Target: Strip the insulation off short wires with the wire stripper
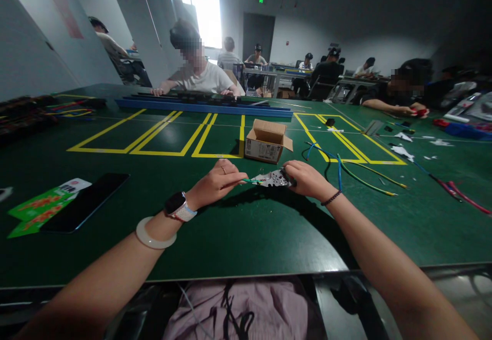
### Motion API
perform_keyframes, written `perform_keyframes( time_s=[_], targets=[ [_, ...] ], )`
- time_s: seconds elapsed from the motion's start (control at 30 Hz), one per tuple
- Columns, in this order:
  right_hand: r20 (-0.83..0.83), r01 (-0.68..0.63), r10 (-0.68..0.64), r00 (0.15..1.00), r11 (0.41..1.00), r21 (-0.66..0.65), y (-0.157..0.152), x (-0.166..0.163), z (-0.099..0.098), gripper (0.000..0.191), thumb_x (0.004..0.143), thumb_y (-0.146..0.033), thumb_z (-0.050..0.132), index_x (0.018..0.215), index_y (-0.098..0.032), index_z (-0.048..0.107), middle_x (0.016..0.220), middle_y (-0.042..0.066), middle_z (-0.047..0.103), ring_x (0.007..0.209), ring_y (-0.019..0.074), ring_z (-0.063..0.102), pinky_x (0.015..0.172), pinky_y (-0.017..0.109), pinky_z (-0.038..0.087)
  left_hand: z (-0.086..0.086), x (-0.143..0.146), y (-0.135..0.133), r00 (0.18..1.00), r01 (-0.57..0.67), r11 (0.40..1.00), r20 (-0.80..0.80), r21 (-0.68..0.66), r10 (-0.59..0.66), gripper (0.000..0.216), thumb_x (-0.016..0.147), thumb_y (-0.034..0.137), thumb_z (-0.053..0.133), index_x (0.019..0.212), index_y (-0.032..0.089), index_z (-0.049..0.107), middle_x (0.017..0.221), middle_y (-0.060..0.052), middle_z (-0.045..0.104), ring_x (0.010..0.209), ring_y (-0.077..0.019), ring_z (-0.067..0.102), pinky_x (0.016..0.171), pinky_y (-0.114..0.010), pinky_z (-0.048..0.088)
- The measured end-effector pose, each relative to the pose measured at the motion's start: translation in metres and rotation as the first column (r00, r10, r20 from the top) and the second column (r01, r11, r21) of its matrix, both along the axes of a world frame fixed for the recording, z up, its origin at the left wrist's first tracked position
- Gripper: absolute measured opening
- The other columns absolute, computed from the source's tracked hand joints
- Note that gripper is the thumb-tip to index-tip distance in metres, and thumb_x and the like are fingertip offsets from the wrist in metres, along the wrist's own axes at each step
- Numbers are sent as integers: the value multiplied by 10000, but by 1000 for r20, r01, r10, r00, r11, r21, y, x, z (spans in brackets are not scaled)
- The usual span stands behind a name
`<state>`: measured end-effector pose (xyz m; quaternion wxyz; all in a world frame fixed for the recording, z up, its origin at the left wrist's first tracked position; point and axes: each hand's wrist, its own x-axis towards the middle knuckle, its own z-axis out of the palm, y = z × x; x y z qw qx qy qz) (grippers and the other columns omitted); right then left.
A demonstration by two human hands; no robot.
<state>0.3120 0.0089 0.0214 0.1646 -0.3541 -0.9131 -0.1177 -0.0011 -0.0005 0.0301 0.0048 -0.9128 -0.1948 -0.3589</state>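
Observation:
My left hand (pixel 220 182) pinches a short green wire (pixel 251 181) between thumb and fingers, with the wire's free end pointing right. That end meets the jaws of a pair of wire strippers (pixel 274 178), a flat silvery tool with several holes and notches. My right hand (pixel 307 178) is wrapped round the strippers' handles, which its fingers mostly hide. Whether the jaws are closed on the wire I cannot tell. Just behind the tool stands an open cardboard box (pixel 263 148). Green and yellow wires (pixel 365 178) and a blue wire (pixel 339 173) lie right of my right hand.
A black phone (pixel 88 202) lies partly over green packets (pixel 42 209) at the left. Blue trunking (pixel 203 107) spans the far side, where a person (pixel 203 76) sits. Yellow tape outlines (pixel 161 153) mark the green table. White scraps (pixel 403 151) and a red cable (pixel 467 196) lie right.

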Motion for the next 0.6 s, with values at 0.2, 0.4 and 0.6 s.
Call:
perform_keyframes(
  time_s=[0.2, 0.4, 0.6],
  targets=[
    [-42, 1, 4, 999, 994, 107, -3, -1, -1, 99, 733, -132, 538, 801, -200, 515, 848, 95, 589, 783, 208, 498, 699, 314, 408, 1, 1, -2, 996, -23, 999, 83, 35, 20, 185, 953, 247, 501, 1052, 213, 653, 838, -41, 635, 818, -170, 543, 787, -329, 428],
    [-99, -20, 31, 995, 994, 110, -5, -4, -3, 72, 748, -160, 540, 755, -212, 491, 799, 69, 564, 730, 180, 466, 647, 276, 385, 1, 1, 0, 993, -27, 999, 115, 21, 25, 183, 948, 254, 516, 1051, 210, 660, 843, -42, 644, 821, -169, 553, 795, -329, 429],
    [-102, 24, -3, 995, 977, 211, 1, 4, -5, 111, 702, -106, 540, 731, -208, 509, 799, 63, 574, 722, 181, 461, 646, 290, 361, 1, -3, 12, 995, -97, 978, -17, -186, 96, 276, 954, 359, 496, 1045, 184, 689, 931, -68, 662, 911, -196, 565, 879, -364, 408]
  ],
)
